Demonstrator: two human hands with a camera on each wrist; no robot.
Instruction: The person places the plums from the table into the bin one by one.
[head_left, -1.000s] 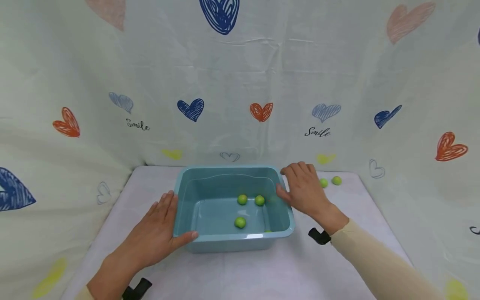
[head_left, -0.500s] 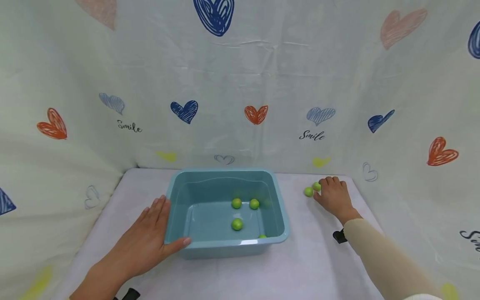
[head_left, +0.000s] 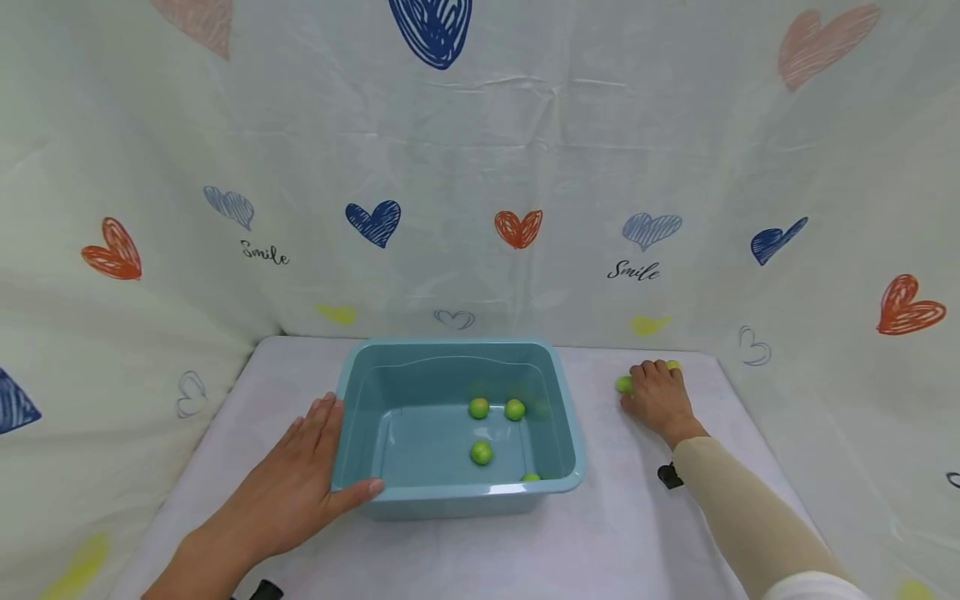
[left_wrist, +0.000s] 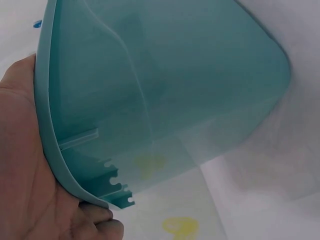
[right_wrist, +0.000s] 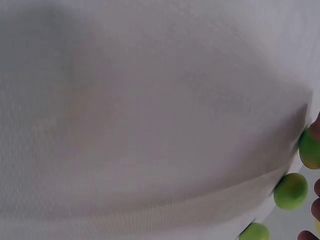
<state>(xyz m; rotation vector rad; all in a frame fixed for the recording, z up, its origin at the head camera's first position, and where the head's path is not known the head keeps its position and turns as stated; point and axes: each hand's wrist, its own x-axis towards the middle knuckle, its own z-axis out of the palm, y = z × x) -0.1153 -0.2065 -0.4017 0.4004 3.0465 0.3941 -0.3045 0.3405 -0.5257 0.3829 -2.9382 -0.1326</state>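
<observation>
My left hand (head_left: pixel 288 475) lies at the left side of a blue-green plastic basin (head_left: pixel 450 500), fingers straight along its side and thumb on the front rim. In the left wrist view the palm is against the rim. Inside the basin sit several small green limes, one lime (head_left: pixel 481 452) nearest its middle. My right hand (head_left: pixel 660 400) reaches down over more limes at the back right of the table. One lime (head_left: pixel 623 384) shows beside its thumb, another lime (head_left: pixel 673 365) behind its fingers. The right wrist view shows a fingertip on a lime (right_wrist: pixel 310 150); I cannot tell if it is gripped.
The basin stands on a white-covered table (head_left: pixel 450 558). A pale curtain (head_left: pixel 450 150) printed with hearts and "Smile" hangs close behind the table and along both sides.
My right hand left the basin's right side for the limes at the back right, then shifted slightly left among them. The left hand keeps its place at the basin.
</observation>
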